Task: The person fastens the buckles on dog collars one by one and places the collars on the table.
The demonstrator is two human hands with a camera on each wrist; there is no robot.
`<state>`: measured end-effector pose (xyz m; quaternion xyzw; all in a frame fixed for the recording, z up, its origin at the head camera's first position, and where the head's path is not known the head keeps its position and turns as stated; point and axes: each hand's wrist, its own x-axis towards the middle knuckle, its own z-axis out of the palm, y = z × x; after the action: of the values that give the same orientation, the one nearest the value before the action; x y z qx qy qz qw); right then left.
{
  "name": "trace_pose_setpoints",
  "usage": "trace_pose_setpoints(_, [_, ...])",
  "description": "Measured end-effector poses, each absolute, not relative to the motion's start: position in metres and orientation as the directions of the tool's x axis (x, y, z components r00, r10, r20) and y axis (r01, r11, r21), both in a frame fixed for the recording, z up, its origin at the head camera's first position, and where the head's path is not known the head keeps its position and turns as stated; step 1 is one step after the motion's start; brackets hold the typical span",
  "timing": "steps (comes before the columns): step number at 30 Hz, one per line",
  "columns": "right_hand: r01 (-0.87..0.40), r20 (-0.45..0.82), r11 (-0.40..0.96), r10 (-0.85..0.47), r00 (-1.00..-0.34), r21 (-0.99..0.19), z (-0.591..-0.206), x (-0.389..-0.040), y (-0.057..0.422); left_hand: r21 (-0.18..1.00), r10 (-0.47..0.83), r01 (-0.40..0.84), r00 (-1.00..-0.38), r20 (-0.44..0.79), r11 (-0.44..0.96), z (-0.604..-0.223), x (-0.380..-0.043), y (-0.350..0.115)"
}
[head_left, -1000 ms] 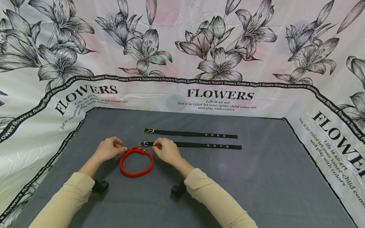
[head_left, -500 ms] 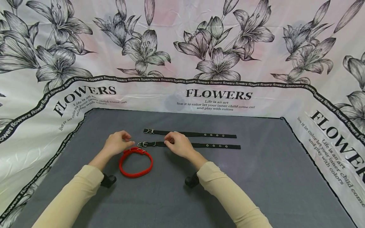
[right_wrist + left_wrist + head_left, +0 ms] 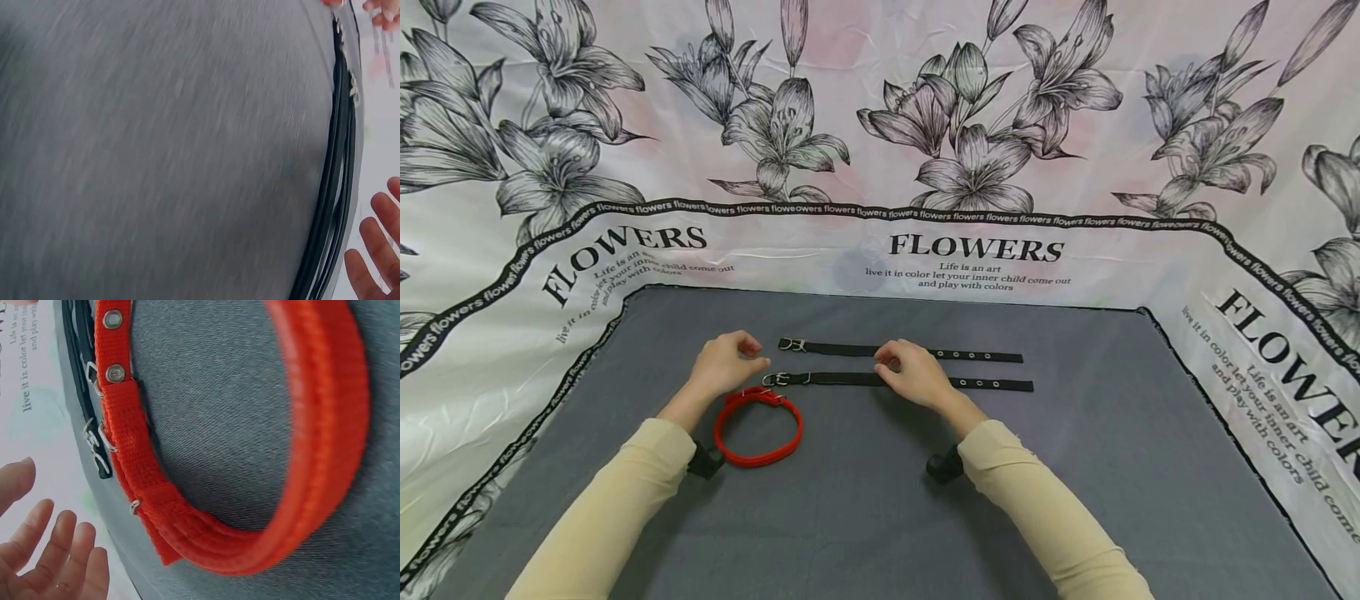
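A red collar (image 3: 758, 460), buckled into a loop, rests on the grey cloth; its eyelets and metal rings show large in the left wrist view. Behind it, two black collars lie stretched out side by side, a nearer collar (image 3: 842, 378) and a farther collar (image 3: 838, 349), with buckles to the left and eyelets to the right. My left hand (image 3: 724, 364) hovers just left of the black buckles, its fingers loosely bent and holding nothing. Over the middle of the black collars is my right hand (image 3: 917, 375), fingers relaxed and also holding nothing; it hides part of both straps.
A grey cloth (image 3: 1075, 467) covers the table. White flower-printed fabric (image 3: 970, 183) with lettering stands along the back and both sides. Black wrist cameras show at both cuffs, the left camera (image 3: 703, 460) overlapping the red collar's edge.
Both hands have moved right and slightly away from me, the left from the red collar toward the black buckles, the right along the black straps. The collars lie as before.
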<state>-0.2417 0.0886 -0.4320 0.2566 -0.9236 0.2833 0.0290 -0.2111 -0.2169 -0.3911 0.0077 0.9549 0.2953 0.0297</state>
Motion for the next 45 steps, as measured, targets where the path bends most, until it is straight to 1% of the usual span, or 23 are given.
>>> trace_pose_setpoints(7, [-0.467,0.172,0.732,-0.445,-0.879,-0.495,-0.428,-0.244,0.119,0.560,0.055,0.026,-0.998,-0.035,0.828,-0.391,-0.219,-0.210])
trace_pose_setpoints(14, [-0.467,0.180,0.747,-0.437,-0.881,-0.474,-0.427,-0.247,0.146,0.567,0.097,0.046,-0.993,-0.060,0.822,-0.390,-0.225,-0.200])
trace_pose_setpoints(20, [-0.477,0.188,0.759,-0.441,-0.877,-0.443,-0.432,-0.245,0.174,0.546,0.137,0.080,-0.988,-0.065,0.834,-0.392,-0.230,-0.193])
trace_pose_setpoints(25, [-0.473,0.170,0.781,-0.444,-0.880,-0.408,-0.437,-0.244,0.192,0.528,0.164,0.090,-0.982,-0.095,0.844,-0.391,-0.232,-0.187])
trace_pose_setpoints(31, [-0.464,0.158,0.803,-0.438,-0.885,-0.374,-0.439,-0.243,0.211,0.508,0.184,0.111,-0.978,-0.096,0.854,-0.389,-0.236,-0.178])
trace_pose_setpoints(41, [-0.441,0.134,0.834,-0.421,-0.897,-0.332,-0.443,-0.242,0.234,0.495,0.185,0.087,-0.971,-0.153,0.865,-0.401,-0.243,-0.166])
trace_pose_setpoints(45, [-0.447,0.147,0.838,-0.423,-0.894,-0.311,-0.446,-0.243,0.241,0.491,0.193,0.084,-0.965,-0.175,0.867,-0.405,-0.243,-0.163])
